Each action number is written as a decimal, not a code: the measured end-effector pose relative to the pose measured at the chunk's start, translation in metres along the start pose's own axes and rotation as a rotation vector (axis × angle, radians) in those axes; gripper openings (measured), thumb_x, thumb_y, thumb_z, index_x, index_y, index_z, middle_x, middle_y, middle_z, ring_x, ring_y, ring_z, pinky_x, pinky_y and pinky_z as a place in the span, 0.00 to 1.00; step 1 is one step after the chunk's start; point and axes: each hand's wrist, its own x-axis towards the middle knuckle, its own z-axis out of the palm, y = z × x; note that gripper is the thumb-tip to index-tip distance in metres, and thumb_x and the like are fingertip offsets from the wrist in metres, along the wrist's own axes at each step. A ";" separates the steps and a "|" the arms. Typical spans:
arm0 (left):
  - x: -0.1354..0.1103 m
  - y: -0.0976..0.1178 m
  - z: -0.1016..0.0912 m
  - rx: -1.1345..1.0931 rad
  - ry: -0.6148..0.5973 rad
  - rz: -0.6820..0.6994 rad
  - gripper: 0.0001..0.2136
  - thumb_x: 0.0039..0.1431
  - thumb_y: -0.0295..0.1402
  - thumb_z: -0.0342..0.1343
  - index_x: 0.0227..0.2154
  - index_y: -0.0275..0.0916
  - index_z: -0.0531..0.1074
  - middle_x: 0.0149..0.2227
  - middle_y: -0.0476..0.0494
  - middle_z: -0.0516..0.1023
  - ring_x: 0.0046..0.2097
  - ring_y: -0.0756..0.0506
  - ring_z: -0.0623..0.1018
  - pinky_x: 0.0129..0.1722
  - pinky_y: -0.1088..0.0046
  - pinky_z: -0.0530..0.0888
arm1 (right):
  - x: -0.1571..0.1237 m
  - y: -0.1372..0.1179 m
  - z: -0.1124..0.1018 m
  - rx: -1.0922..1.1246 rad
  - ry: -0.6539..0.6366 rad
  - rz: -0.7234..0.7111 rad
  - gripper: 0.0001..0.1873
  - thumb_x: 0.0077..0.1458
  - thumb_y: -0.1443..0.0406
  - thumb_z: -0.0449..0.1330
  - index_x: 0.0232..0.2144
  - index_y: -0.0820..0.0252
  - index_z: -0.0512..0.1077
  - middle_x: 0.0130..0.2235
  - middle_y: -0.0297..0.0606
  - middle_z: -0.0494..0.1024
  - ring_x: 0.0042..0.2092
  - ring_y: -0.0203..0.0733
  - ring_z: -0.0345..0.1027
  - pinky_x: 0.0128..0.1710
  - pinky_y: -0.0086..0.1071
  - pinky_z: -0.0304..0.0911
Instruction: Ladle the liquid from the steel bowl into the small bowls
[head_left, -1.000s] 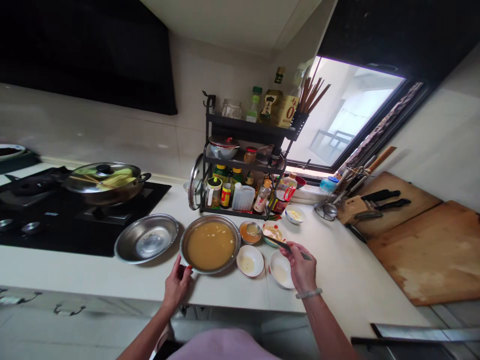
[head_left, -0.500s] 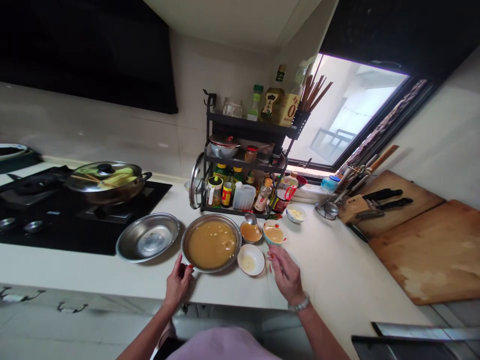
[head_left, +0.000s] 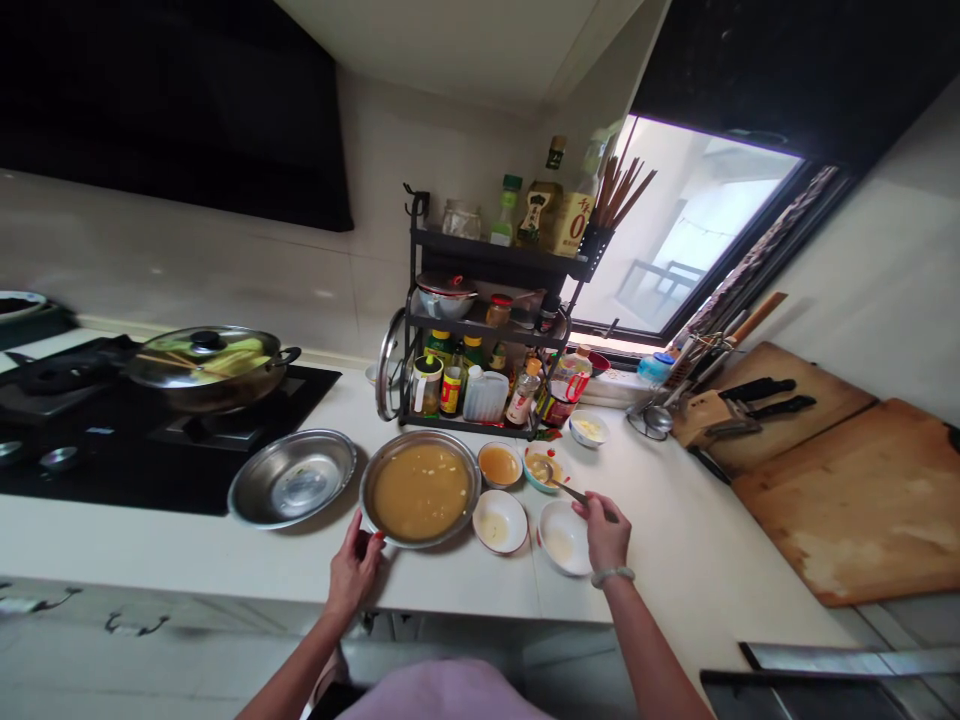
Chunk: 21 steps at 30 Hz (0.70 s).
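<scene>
My right hand [head_left: 606, 532] is closed on the handle of a metal spoon [head_left: 576, 493]. The spoon's head dips into a small patterned bowl [head_left: 537, 484] with light brown contents. My left hand [head_left: 355, 565] grips the near left rim of a metal basin [head_left: 474, 503] full of brown liquid with pale bits floating in it. Right of the basin stands a small bowl of orange-brown liquid [head_left: 499, 465]. Closer to me are two white bowls, one [head_left: 513, 508] with a little pale residue, the other [head_left: 551, 560] just beside my right hand.
An empty metal basin [head_left: 257, 503] stands left, by the stove [head_left: 187, 465] with its lidded pan [head_left: 225, 392]. Behind the bowls is a black rack [head_left: 480, 248] of bottles. A bowl [head_left: 589, 430] with pale pieces, a knife block [head_left: 705, 415] and cutting boards [head_left: 862, 500] lie right.
The spoon has moved right, from the bowl of orange-brown liquid to the patterned bowl. My right hand has shifted right, uncovering the white bowl beside it. My left hand stays at the basin.
</scene>
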 end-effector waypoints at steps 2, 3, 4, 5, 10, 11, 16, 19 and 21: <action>0.000 0.000 0.000 -0.011 0.002 -0.008 0.36 0.53 0.50 0.50 0.61 0.34 0.59 0.20 0.54 0.74 0.23 0.47 0.74 0.30 0.70 0.72 | 0.004 -0.001 -0.002 0.100 0.064 0.043 0.19 0.36 0.56 0.69 0.27 0.65 0.74 0.24 0.34 0.78 0.24 0.41 0.75 0.27 0.30 0.72; 0.000 0.000 0.000 -0.015 0.003 -0.009 0.35 0.53 0.50 0.50 0.61 0.34 0.59 0.20 0.54 0.74 0.23 0.47 0.74 0.30 0.70 0.72 | 0.006 -0.002 -0.003 0.143 0.084 0.057 0.18 0.35 0.57 0.70 0.26 0.65 0.74 0.24 0.34 0.77 0.24 0.40 0.74 0.27 0.29 0.72; 0.000 0.000 0.000 -0.018 0.003 -0.009 0.35 0.53 0.50 0.50 0.61 0.35 0.60 0.20 0.54 0.74 0.23 0.47 0.74 0.30 0.70 0.72 | 0.008 -0.002 -0.004 0.178 0.097 0.064 0.18 0.34 0.58 0.70 0.26 0.65 0.73 0.24 0.33 0.77 0.23 0.39 0.74 0.27 0.29 0.72; 0.000 -0.001 0.000 -0.021 0.001 -0.008 0.35 0.53 0.50 0.50 0.60 0.35 0.60 0.20 0.54 0.74 0.23 0.47 0.74 0.30 0.70 0.72 | 0.010 -0.003 -0.005 0.205 0.107 0.066 0.17 0.34 0.59 0.71 0.25 0.65 0.73 0.24 0.33 0.77 0.23 0.38 0.74 0.27 0.29 0.73; 0.001 -0.004 0.001 -0.019 -0.004 -0.009 0.35 0.54 0.50 0.50 0.61 0.34 0.59 0.21 0.54 0.75 0.23 0.47 0.73 0.29 0.71 0.72 | 0.014 -0.006 -0.009 0.282 0.140 0.069 0.17 0.31 0.61 0.72 0.24 0.65 0.72 0.24 0.33 0.77 0.24 0.38 0.74 0.27 0.30 0.75; 0.001 -0.004 0.001 -0.015 -0.005 -0.007 0.35 0.54 0.50 0.50 0.61 0.33 0.59 0.21 0.54 0.75 0.23 0.47 0.73 0.29 0.70 0.72 | 0.014 -0.007 -0.009 0.297 0.148 0.075 0.17 0.30 0.62 0.72 0.23 0.65 0.72 0.24 0.34 0.77 0.24 0.38 0.74 0.27 0.30 0.75; 0.001 -0.004 0.001 -0.004 -0.003 -0.006 0.35 0.55 0.49 0.49 0.62 0.33 0.58 0.21 0.54 0.75 0.23 0.47 0.73 0.29 0.70 0.72 | 0.007 -0.020 -0.007 0.295 0.129 0.065 0.17 0.30 0.61 0.72 0.22 0.65 0.72 0.23 0.34 0.77 0.24 0.38 0.73 0.26 0.29 0.75; 0.000 -0.002 0.001 -0.013 -0.002 -0.007 0.36 0.54 0.49 0.50 0.62 0.33 0.58 0.21 0.53 0.75 0.23 0.47 0.73 0.29 0.69 0.72 | -0.002 -0.033 -0.003 0.281 0.072 0.054 0.17 0.32 0.60 0.72 0.23 0.65 0.73 0.23 0.35 0.77 0.23 0.38 0.73 0.26 0.30 0.75; 0.000 -0.001 0.001 -0.013 0.001 -0.008 0.36 0.54 0.49 0.50 0.62 0.33 0.58 0.21 0.53 0.75 0.23 0.46 0.73 0.29 0.69 0.72 | -0.011 -0.042 0.003 0.280 0.020 0.053 0.17 0.32 0.59 0.72 0.23 0.65 0.74 0.24 0.34 0.77 0.23 0.39 0.73 0.27 0.32 0.74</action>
